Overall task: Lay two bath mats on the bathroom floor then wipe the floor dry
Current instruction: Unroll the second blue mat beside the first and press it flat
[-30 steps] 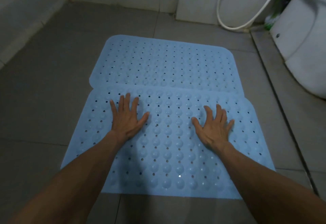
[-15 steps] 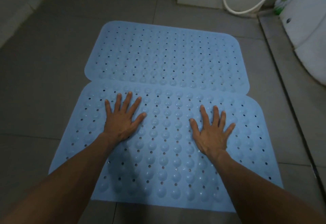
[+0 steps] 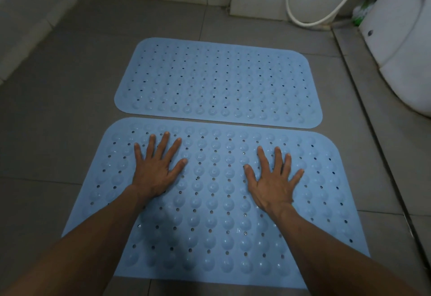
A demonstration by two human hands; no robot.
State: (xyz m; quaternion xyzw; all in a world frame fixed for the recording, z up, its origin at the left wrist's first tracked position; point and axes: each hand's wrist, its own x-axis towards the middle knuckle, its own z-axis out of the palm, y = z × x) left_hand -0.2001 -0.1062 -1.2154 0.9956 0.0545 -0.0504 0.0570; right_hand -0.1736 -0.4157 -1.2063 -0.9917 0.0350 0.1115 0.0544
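Note:
Two light blue rubber bath mats with bumps and small holes lie flat on the grey tiled floor (image 3: 58, 90). The far mat (image 3: 219, 81) lies crosswise, and the near mat (image 3: 217, 202) lies parallel just below it, with a thin strip of floor between them. My left hand (image 3: 156, 169) rests flat on the near mat's left half, fingers spread. My right hand (image 3: 272, 179) rests flat on its right half, fingers spread too. Neither hand holds anything.
A white toilet base (image 3: 405, 46) stands at the right. A white hose (image 3: 312, 20) loops down the back wall beside it, with a green-and-white object (image 3: 360, 13) behind. A floor channel (image 3: 373, 132) runs along the right. White wall tiles border the left and back.
The near mat has slid toward me under both flat hands. It overlapped the far mat's edge before; now a narrow gap separates the two mats.

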